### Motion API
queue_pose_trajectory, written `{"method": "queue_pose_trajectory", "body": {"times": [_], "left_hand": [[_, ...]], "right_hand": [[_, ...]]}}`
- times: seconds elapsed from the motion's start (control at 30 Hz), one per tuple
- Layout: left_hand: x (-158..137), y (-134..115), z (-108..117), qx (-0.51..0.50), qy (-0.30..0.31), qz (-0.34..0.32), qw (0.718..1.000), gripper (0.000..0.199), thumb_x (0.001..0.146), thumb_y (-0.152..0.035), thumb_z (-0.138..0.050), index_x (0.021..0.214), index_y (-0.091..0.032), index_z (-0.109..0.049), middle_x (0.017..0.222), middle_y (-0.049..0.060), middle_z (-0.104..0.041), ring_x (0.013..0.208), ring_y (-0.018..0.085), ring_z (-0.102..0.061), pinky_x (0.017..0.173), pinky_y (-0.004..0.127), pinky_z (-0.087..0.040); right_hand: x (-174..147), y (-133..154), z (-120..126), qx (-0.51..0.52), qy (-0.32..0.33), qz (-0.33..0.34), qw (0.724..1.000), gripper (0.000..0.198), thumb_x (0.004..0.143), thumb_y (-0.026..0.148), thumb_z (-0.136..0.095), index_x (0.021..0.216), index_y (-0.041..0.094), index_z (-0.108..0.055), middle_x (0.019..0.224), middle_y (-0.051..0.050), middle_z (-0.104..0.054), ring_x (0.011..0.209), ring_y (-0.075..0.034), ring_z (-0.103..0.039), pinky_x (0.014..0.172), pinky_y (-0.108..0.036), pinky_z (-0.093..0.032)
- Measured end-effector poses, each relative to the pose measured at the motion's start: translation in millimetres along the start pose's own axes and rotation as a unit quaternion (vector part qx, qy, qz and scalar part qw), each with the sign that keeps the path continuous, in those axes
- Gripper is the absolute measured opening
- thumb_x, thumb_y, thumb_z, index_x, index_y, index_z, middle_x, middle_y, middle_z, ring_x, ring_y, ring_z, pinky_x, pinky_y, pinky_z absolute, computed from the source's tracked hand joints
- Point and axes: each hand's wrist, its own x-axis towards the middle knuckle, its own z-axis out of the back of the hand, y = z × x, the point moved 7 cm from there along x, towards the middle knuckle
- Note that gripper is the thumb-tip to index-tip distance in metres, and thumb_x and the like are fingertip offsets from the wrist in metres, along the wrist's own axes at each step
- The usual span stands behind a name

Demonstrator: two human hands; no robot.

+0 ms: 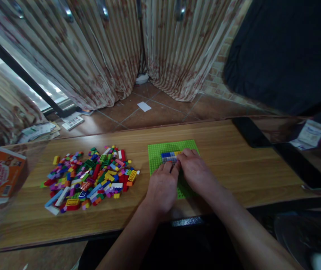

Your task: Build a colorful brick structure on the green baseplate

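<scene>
A green studded baseplate (pixel 154 150) lies on the wooden table. Blue, light-coloured and yellow building bricks (pixel 166 155) are set on it in a low block. My left hand (pixel 163 185) rests over the near side of this block, its bent fingers closed against the bricks. From the right, my right hand (pixel 193 168) covers the yellow end, fingers bent and pressed together on the bricks. Both hands' fingertips nearly meet at the middle of the block. The parts of the block under the fingers are hidden.
A large heap of mixed loose bricks (pixel 90 180) spreads left of the baseplate on the table (pixel 222 150). An orange and white box (pixel 0 172) is at the far left. Two dark flat devices (pixel 251 132) lie on the right. Curtains (pixel 115 56) hang beyond the tiled floor.
</scene>
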Motion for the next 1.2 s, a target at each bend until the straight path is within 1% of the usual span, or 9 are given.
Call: {"method": "queue_pose_trajectory", "body": {"times": [0.2,0.33,0.43,0.57,0.8,1.0,1.2], "left_hand": [[0.1,-0.2,0.9,-0.012,0.005,0.006,1.000,0.046,0.089,-0.013,-0.038,0.135,-0.016,-0.044,0.118,0.011,-0.056,0.104,0.023,-0.056,0.093,0.039,-0.050],[-0.6,-1.5,3.3,-0.021,0.012,0.005,1.000,0.043,0.092,-0.015,-0.034,0.134,-0.014,-0.043,0.118,0.011,-0.056,0.103,0.022,-0.057,0.092,0.038,-0.050],[-1.4,-1.8,4.6,-0.018,0.010,0.006,1.000,0.042,0.093,-0.016,-0.033,0.133,-0.014,-0.044,0.118,0.011,-0.056,0.103,0.022,-0.057,0.092,0.037,-0.050],[-2.2,-2.4,5.1,-0.012,0.005,0.008,1.000,0.043,0.093,-0.016,-0.032,0.135,-0.013,-0.042,0.117,0.011,-0.057,0.101,0.022,-0.057,0.090,0.036,-0.050],[-2.5,-3.6,6.2,-0.006,0.011,0.004,1.000,0.043,0.093,-0.016,-0.032,0.134,-0.011,-0.043,0.115,0.012,-0.057,0.098,0.023,-0.057,0.085,0.038,-0.051],[-2.8,-5.0,6.0,0.005,0.009,0.005,1.000,0.040,0.093,-0.016,-0.031,0.130,-0.011,-0.046,0.110,0.012,-0.057,0.097,0.023,-0.058,0.082,0.038,-0.052],[-2.2,-4.8,5.5,0.002,0.013,0.006,1.000,0.043,0.093,-0.016,-0.032,0.133,-0.010,-0.045,0.114,0.013,-0.057,0.100,0.024,-0.058,0.084,0.039,-0.052]], "right_hand": [[3.1,-4.2,-2.8,0.011,0.014,-0.015,1.000,0.021,0.088,0.009,-0.045,0.082,0.017,-0.063,0.091,-0.010,-0.059,0.090,-0.024,-0.050,0.077,-0.033,-0.038],[3.0,-2.8,-4.8,-0.011,0.045,-0.011,0.999,0.022,0.090,0.009,-0.042,0.088,0.015,-0.063,0.097,-0.010,-0.059,0.088,-0.022,-0.052,0.076,-0.031,-0.038],[2.3,-1.2,-3.8,-0.030,0.058,-0.011,0.998,0.024,0.090,0.009,-0.039,0.089,0.015,-0.063,0.098,-0.010,-0.059,0.087,-0.022,-0.053,0.075,-0.031,-0.038],[3.1,0.2,-3.4,-0.049,0.062,-0.011,0.997,0.026,0.090,0.010,-0.037,0.088,0.015,-0.063,0.095,-0.011,-0.060,0.086,-0.022,-0.054,0.075,-0.031,-0.039],[4.1,2.3,-2.7,-0.046,0.064,-0.019,0.997,0.025,0.089,0.008,-0.038,0.084,0.015,-0.061,0.093,-0.011,-0.059,0.085,-0.022,-0.055,0.074,-0.031,-0.040],[6.4,4.4,-2.7,-0.047,0.070,-0.025,0.996,0.025,0.088,0.007,-0.038,0.080,0.015,-0.061,0.092,-0.012,-0.060,0.081,-0.023,-0.055,0.071,-0.032,-0.040],[5.3,-2.9,-5.5,-0.021,0.040,-0.003,0.999,0.023,0.087,0.009,-0.041,0.085,0.016,-0.063,0.090,-0.012,-0.060,0.085,-0.025,-0.056,0.074,-0.034,-0.043]]}}
